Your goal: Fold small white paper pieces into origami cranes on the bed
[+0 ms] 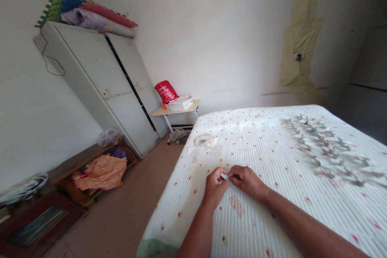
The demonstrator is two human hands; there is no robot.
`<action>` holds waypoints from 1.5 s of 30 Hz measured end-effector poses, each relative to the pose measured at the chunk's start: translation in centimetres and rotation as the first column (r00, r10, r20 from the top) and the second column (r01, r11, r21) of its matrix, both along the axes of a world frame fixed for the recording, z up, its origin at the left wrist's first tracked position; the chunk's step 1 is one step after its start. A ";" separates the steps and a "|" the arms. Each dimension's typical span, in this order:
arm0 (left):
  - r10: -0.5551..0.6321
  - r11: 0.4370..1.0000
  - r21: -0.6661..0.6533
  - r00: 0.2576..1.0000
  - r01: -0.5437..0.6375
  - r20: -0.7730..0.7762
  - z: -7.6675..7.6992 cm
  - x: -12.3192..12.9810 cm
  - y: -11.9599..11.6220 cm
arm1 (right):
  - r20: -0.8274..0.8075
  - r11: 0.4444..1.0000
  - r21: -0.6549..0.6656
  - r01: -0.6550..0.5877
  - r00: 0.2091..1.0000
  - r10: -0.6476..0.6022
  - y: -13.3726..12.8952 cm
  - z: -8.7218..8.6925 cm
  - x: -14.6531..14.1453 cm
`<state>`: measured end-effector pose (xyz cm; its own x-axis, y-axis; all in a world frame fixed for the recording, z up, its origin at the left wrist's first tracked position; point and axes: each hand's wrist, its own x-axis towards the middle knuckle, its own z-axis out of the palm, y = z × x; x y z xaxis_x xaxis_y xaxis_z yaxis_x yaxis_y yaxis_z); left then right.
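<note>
My left hand (215, 188) and my right hand (247, 179) meet just above the bed. Between them is a small folded piece of paper (225, 177), whitish-grey, and the fingers of both hands are pinched on it. Its exact shape is partly hidden by the fingertips. Beyond my hands lie loose printed sheets of paper (215, 151) and a whitish crumpled packet (207, 140). Off to the right, several small folded paper figures (325, 142), with points like birds' wings, stand in rows; they are blurred.
A white ribbed bed cover (250, 129) with red spots spreads under everything. Past the bed's far left corner, a small table (193, 106) bears a red bag (166, 91) and a white box (182, 105). A grey cabinet (99, 76) and a low wooden unit (68, 169) stand left.
</note>
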<state>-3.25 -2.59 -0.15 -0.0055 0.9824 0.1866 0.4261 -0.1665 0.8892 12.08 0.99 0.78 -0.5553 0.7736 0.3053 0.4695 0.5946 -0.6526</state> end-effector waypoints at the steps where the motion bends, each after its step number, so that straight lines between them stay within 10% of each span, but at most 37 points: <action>1: -0.001 1.000 0.005 1.000 0.001 -0.001 0.0 0.0 0.0 | 0.007 1.000 0.008 0.005 1.000 -0.005 -0.1 0.1 0.0; 45: 0.055 0.997 0.045 0.997 -0.058 0.061 -0.7 0.1 0.3 | 0.081 0.989 0.134 0.056 0.994 -0.067 -0.4 -0.8 -0.7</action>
